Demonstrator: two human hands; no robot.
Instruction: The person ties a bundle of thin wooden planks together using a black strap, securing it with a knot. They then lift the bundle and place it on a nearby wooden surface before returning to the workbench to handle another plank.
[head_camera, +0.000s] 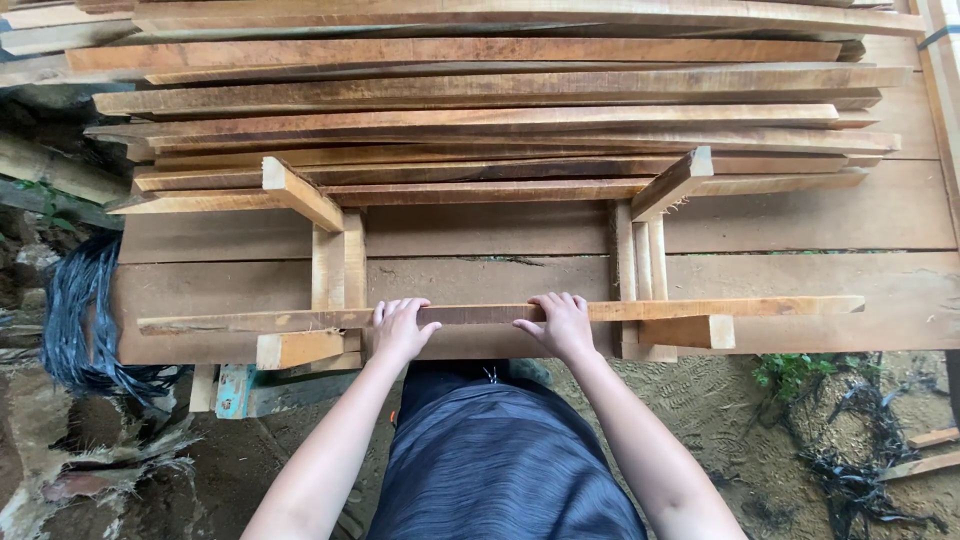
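1. Both hands are on one long thin plank (700, 308) lying crosswise at the near edge of the bench (900, 300). The left hand (400, 328) and right hand (563, 322) sit close together near its middle, fingers curled over the top edge. Whether the thumbs wrap under it, I can't tell from up here.

2. The plank rests on two wooden cross-pieces: a left support (338, 262) and a right support (640, 262), each with a short block end poking out toward the person.

3. Handling guess: it's rough-sawn timber, so stiff, not slippery, probably splintery along the edges. It looks narrow and thin, so likely light enough for two hands, but it's long, so the ends could sag or swing.

4. The grip spot looks sensible to me: centred between the supports, so the weight balances. Spreading the hands a bit wider would give more control over the ends.

5. Behind it there's a big stack of boards (500, 120) of the same sort, well apart from the hands. Black strapping (75, 320) hangs off the left, over dirt ground (700, 400).
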